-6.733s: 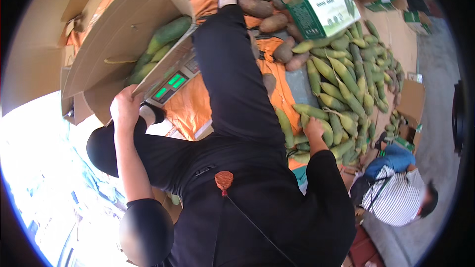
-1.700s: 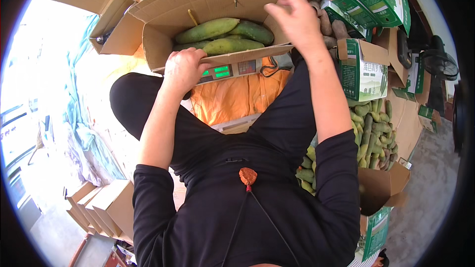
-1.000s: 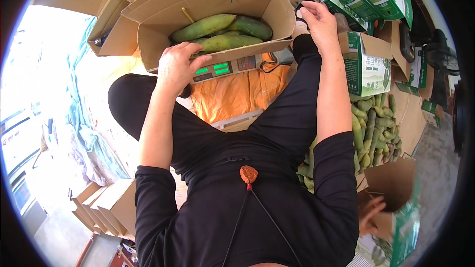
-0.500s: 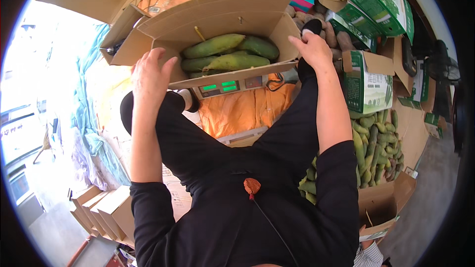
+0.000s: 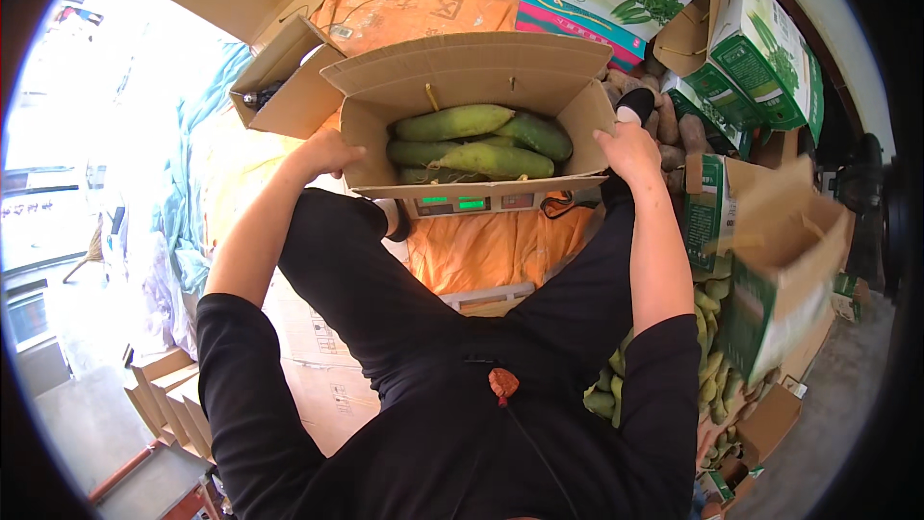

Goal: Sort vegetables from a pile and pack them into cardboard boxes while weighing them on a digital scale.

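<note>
The open cardboard box [image 5: 481, 63] stands centrally between the person's hands, over a digital scale [image 5: 491, 203] whose green-lit displays show below the box's front edge. Several green radishes [image 5: 496, 161] lie lengthwise inside, some overlapping. The left hand [image 5: 325, 152] is at the box's left end, thumb extended toward the rim; its other fingers are partly hidden, and whether they grip cannot be told. The right hand [image 5: 628, 148] is at the right end, fingers bent narrowly at the edge; firmness of hold cannot be told. An orange sheet [image 5: 472, 252] extends in front of the scale. A smaller open box [image 5: 300, 106] adjoins at left. Brown-skinned roots [image 5: 691, 133] lie beyond the right hand. Near the right forearm, a green-and-tan carton [image 5: 775, 289] appears blurred above a heap of radishes [image 5: 710, 327].
</note>
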The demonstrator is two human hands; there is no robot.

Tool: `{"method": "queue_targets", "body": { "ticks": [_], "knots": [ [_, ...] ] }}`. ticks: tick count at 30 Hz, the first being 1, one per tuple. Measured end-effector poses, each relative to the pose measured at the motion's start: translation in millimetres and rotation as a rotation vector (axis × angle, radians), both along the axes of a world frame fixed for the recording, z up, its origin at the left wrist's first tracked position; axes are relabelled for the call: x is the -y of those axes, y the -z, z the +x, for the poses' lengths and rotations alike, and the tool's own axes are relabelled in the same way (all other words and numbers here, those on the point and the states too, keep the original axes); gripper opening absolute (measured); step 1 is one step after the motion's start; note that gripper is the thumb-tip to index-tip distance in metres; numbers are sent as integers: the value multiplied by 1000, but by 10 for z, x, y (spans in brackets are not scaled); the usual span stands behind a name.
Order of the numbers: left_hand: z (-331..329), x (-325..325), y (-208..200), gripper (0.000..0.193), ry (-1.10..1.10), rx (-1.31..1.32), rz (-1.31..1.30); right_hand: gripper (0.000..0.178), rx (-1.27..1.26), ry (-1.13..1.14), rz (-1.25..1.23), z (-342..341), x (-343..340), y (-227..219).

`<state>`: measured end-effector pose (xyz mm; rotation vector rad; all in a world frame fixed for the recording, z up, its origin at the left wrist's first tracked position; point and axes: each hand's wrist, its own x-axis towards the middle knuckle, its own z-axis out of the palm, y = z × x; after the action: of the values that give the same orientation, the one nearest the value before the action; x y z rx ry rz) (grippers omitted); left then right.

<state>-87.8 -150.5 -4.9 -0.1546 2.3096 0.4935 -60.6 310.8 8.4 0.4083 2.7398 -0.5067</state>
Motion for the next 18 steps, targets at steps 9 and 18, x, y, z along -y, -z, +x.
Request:
{"method": "queue_targets", "body": {
  "ticks": [9, 18],
  "knots": [
    [-75, -86, -218, 36, -45, -205, -77, 37, -72, -16, 44, -14, 113, -65],
    [-266, 283, -343, 39, 61, -366, -150, 36, -175, 12, -227, -280, 231, 119]
  ]
}}
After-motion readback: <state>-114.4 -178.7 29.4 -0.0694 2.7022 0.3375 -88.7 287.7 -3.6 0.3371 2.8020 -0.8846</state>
